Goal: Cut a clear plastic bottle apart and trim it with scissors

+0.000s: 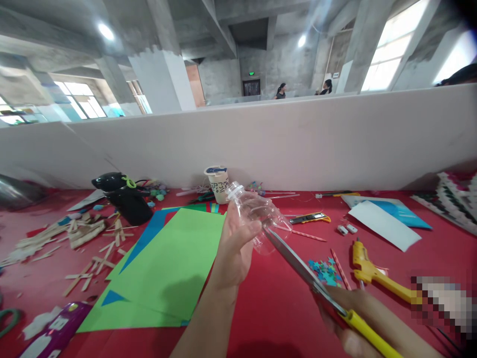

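Note:
My left hand (235,246) is wrapped round a clear plastic bottle (261,211), its neck tilted up and to the left. The bottle's wide end faces right and looks cut open. In my right hand (356,318) is a pair of scissors (298,263) with yellow handles, pointing up and left. Their blade tips reach the bottle near my left thumb. Whether the blades are apart there I cannot tell.
Green sheets of paper (167,258) lie left of my arm, beside wooden sticks (89,231) and a black bottle (128,199). A paper cup (219,184) stands behind. To the right are a utility knife (309,218), star sequins (326,272) and a yellow glue gun (367,268).

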### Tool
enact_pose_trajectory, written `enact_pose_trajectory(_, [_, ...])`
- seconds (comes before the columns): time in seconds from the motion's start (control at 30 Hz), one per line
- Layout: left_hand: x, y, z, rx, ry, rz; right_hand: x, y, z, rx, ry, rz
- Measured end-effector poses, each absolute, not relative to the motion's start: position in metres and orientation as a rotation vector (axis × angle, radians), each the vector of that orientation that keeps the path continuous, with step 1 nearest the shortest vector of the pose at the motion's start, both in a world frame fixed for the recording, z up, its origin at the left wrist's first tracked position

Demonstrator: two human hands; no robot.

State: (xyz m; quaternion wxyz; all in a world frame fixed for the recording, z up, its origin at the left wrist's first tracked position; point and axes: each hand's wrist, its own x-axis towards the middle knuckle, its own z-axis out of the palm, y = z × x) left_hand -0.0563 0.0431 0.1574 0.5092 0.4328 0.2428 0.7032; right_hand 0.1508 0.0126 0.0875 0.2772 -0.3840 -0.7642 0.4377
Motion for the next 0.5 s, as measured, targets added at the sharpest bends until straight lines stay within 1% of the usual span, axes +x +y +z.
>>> enact_pose_trajectory(0.5, [-0.0606,0.0456,0.1542,1.076,0.524,1.658,0.1535,0.0166,0.0945,-0.986,-2.183,1.34])
